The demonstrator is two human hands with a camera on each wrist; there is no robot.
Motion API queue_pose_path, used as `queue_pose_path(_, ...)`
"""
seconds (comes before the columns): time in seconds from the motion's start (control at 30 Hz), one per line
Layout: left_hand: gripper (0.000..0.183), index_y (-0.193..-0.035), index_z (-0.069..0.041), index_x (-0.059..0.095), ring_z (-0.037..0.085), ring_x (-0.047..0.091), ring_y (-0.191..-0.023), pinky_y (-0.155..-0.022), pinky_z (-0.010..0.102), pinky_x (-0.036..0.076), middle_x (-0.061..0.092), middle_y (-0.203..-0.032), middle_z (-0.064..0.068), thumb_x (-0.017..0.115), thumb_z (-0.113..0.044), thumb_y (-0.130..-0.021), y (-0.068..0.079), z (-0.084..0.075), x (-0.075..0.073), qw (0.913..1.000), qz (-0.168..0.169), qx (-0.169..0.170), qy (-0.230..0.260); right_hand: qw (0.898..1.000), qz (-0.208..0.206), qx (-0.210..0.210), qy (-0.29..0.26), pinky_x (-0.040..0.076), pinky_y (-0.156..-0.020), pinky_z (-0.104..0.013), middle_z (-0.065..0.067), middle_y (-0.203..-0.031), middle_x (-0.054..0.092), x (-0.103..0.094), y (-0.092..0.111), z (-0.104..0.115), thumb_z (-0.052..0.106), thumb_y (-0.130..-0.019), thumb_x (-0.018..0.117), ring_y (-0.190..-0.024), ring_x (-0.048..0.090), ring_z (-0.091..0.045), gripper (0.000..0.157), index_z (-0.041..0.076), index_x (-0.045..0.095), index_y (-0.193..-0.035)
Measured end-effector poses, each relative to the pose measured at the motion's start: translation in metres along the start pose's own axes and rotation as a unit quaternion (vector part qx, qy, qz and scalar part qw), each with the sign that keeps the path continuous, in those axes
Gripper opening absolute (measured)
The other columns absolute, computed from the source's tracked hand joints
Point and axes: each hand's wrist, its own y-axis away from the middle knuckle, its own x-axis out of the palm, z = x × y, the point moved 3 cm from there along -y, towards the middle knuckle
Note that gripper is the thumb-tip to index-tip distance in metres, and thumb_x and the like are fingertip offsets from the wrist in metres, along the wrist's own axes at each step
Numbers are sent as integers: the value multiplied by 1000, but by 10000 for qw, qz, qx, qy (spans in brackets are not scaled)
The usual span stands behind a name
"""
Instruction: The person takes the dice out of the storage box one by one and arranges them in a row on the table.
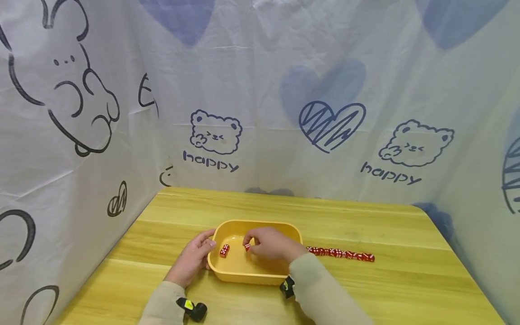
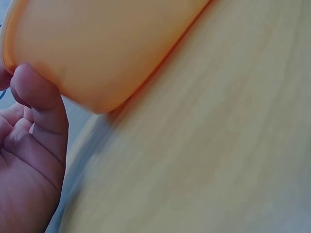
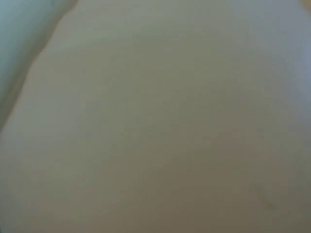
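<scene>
A yellow plastic basin [image 1: 256,278] stands on the wooden table. My left hand [image 1: 192,257] holds its left end, thumb at the rim; in the left wrist view, the thumb of that hand [image 2: 34,160] lies against the basin's outer wall [image 2: 107,53]. Over the inside of the basin, my right hand [image 1: 270,243] pinches a red die [image 1: 247,247] with white dots between thumb and fingertips. Red dice [image 1: 224,251] lie together on the basin floor near the left wall. The right wrist view is filled by a blurred pale surface.
To the right of the basin, a row of several red dice [image 1: 341,253] runs along the wooden table [image 1: 398,284]. White cloth [image 1: 264,149] with drawn bears and hearts hangs behind the table and at both sides. Dark wrist cameras [image 1: 197,311] sit on both sleeves.
</scene>
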Motion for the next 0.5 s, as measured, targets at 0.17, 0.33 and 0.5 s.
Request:
queue_pose_path(0.17, 49, -152, -6, 39, 15, 54, -63, -55, 23, 48, 53, -99, 11, 52, -16, -106, 1, 0, -1, 10000, -33, -12, -4, 9999, -108, -26, -81, 43, -63, -27, 6, -75, 54, -8, 9, -1, 18, -95, 67, -67, 49, -10, 16, 21, 70, -111)
queue_pose_path(0.33, 49, -152, -6, 39, 16, 54, -63, -55, 23, 48, 53, -99, 11, 53, -15, -105, 1, 0, -1, 10000, -66, -9, 20, 9997, -205, -43, -90, 42, -62, -28, 5, -76, 53, -16, 17, -3, 19, -97, 66, -66, 47, -10, 17, 19, 70, -114)
queue_pose_path(0.5, 49, -152, -6, 40, 15, 53, -63, -54, 23, 48, 53, -97, 10, 53, -15, -105, 0, 1, -1, 10000, -74, 10, 45, 9993, -352, -67, -79, 42, -62, -29, 5, -75, 54, -23, 24, -8, 20, -97, 66, -65, 47, -10, 18, 19, 70, -115)
